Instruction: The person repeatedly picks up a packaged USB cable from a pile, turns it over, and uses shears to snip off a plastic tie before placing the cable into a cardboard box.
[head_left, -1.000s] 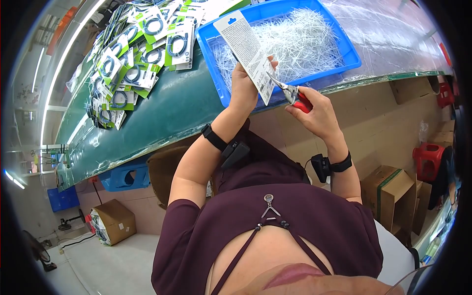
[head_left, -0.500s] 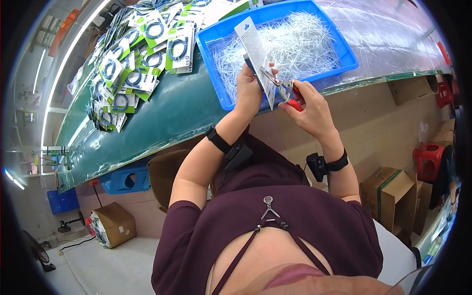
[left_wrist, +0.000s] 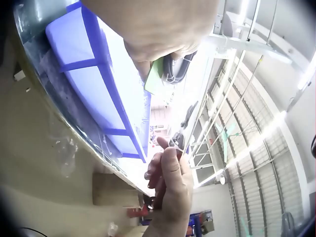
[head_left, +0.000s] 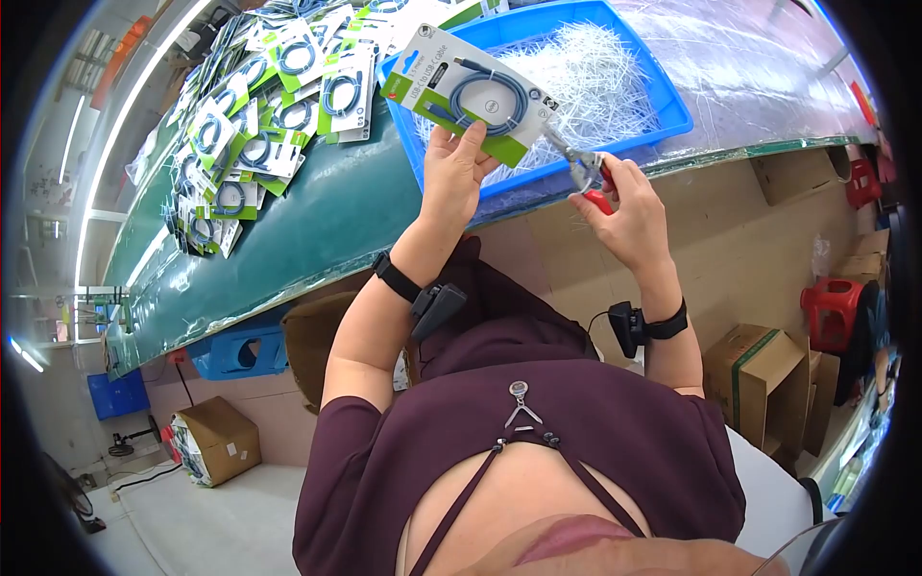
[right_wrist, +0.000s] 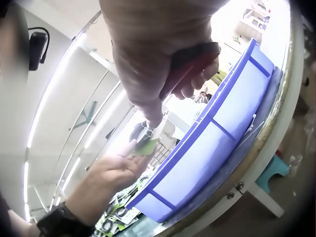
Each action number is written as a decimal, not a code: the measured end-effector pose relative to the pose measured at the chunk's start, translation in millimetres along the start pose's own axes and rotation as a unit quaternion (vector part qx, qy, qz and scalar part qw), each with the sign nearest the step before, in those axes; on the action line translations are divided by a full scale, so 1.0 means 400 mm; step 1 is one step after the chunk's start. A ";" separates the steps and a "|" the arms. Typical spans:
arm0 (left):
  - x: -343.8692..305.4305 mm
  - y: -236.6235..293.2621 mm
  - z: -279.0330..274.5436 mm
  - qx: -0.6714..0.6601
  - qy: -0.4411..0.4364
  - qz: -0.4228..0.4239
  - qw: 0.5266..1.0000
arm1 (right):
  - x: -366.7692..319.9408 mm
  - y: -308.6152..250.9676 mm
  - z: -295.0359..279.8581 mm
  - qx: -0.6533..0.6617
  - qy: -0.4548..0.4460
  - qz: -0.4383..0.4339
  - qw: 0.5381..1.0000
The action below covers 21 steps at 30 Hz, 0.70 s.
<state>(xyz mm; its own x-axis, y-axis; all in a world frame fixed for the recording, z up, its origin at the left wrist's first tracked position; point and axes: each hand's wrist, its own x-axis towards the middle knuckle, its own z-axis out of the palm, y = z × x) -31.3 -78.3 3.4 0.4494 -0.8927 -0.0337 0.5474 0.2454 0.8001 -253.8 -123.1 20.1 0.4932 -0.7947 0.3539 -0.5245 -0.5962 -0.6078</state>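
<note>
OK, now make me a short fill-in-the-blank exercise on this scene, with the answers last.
The right hand holds cutters whose handles are ____.
The left hand holds a card coloured white and ____.
White strips fill a tray coloured ____.
In the head view, the piled packages lie to the tray's ____.

Answers: red; green; blue; left.

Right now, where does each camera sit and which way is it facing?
Head: worn on head, facing down-forward at cable card, cutters; torso, arms, left hand, right hand show.
Left wrist: worn there, faces past left hand toward right hand; both show.
Right wrist: worn there, faces past right hand toward left hand; both show.
Both wrist views share the outside of the blue tray.
</note>
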 end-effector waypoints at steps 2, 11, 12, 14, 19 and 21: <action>-0.007 0.000 0.006 0.011 0.002 0.007 1.000 | -0.002 -0.007 0.006 -0.062 0.002 -0.009 0.998; -0.019 -0.014 0.009 0.040 -0.027 0.067 0.997 | 0.013 -0.012 0.028 -0.186 0.069 -0.080 0.977; -0.018 -0.017 0.009 0.036 -0.031 0.073 0.996 | 0.014 -0.015 0.031 -0.186 0.066 -0.081 0.977; -0.025 -0.021 0.019 0.021 -0.030 0.068 0.997 | 0.014 -0.015 0.034 -0.187 0.063 -0.082 0.977; -0.034 -0.036 0.020 -0.013 -0.027 0.061 0.998 | 0.020 -0.013 0.043 -0.191 0.062 -0.076 0.977; -0.035 -0.041 0.018 -0.018 -0.027 0.062 0.998 | 0.020 -0.016 0.042 -0.197 0.063 -0.081 0.975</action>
<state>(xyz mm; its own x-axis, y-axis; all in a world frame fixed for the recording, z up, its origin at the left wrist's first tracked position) -51.6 -72.4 -4.9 0.4760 -0.8741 0.0969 0.5153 0.3665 0.7747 -235.0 -123.9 14.8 0.5156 -0.6790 0.5225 -0.6852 -0.6930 -0.2244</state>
